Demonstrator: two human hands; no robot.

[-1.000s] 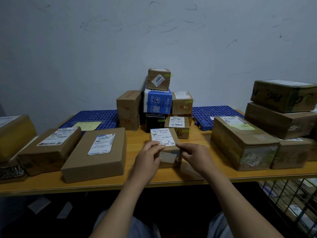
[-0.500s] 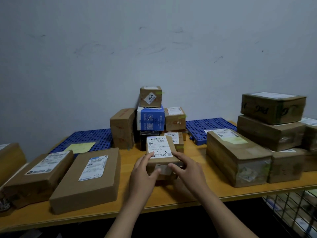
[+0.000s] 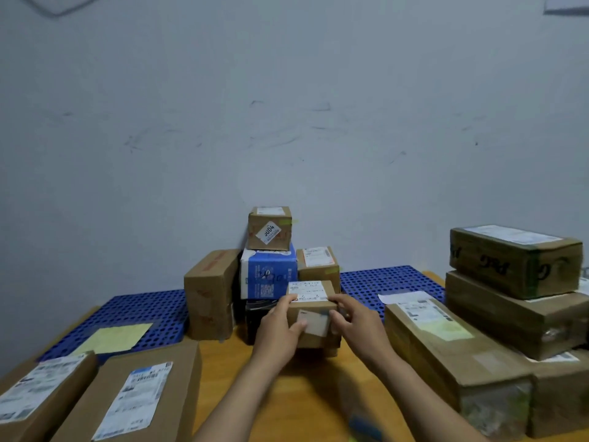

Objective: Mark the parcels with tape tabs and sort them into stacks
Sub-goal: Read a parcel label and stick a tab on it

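Newbie: head cam only, so one angle to go on. Which step is this? Both hands are on the small parcel [image 3: 310,309] with the white label on top, right in front of the centre pile on the wooden table [image 3: 287,393].

Regular: looks like the sorting half to me, not the taping. I'd say the left hand [image 3: 280,334] grips the near left corner, thumb on the front face and fingers up at the top edge. The right hand [image 3: 358,327] clamps the right side the same way. The parcel is just in front of the blue box [image 3: 267,275] and lower than the stickered box [image 3: 269,229] on top. It seems to be on or just over a low box [image 3: 328,349]; can't tell if they touch.

Newbie: is it marked though?

Regular: there's a pale patch [image 3: 315,323] on its front face. Could be tape, too blurry to say. My guess for the next move: seat it square on that low box, flush with the pile, then let go with both hands without nudging the tall column beside it. The flat parcel [image 3: 137,393] on the left and the long parcel [image 3: 446,355] on the right lie well clear.
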